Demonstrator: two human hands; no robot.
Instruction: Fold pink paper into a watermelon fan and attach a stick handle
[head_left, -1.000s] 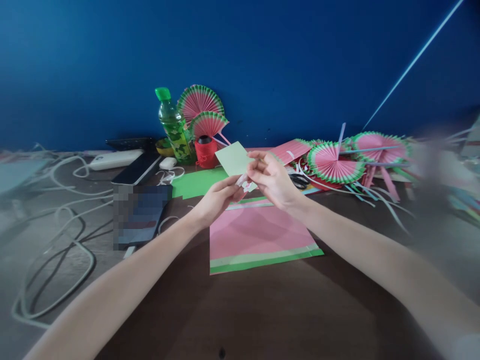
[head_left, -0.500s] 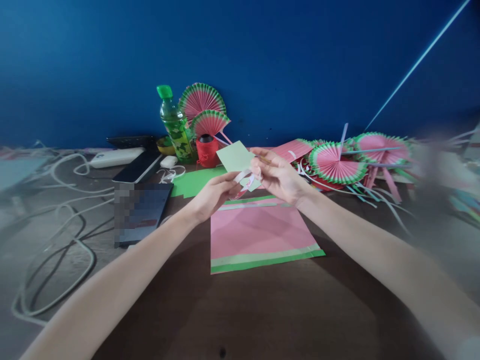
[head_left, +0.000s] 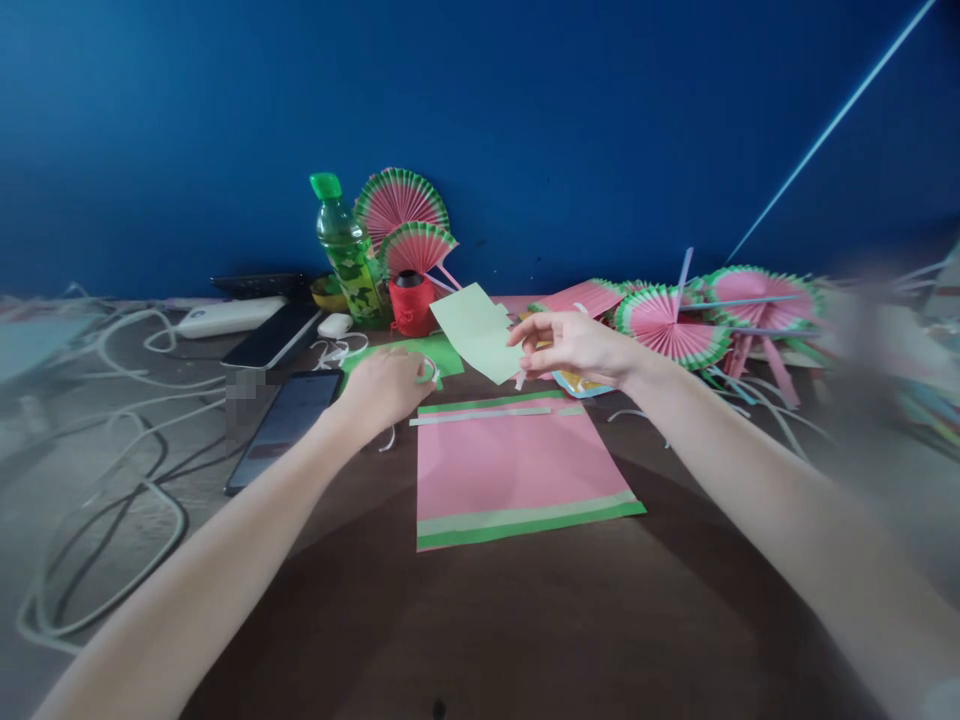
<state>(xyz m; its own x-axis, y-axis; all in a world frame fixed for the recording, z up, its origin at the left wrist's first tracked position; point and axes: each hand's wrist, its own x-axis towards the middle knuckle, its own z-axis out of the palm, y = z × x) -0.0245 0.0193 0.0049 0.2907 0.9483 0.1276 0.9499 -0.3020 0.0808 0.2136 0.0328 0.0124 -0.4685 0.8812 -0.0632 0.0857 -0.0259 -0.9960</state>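
My left hand is closed round a roll of tape, of which only a pale curved edge shows. It is over the green paper, left of a pink sheet with green and pale bands along its near and far edges. A narrow pale strip lies along the far band. To the right, my right hand pinches a small whitish piece of tape that hangs below the fingertips. Beside those fingers is a pale green paper; whether they touch it I cannot tell.
Behind stand a green-capped bottle, pleated paper fans and a red thread spool. More fans are piled at the right. A phone and white cables lie at the left, against a blue wall.
My hands have moved apart: the left went left and down with the roll, the right slightly right with the small piece. More of the pale green paper shows now.
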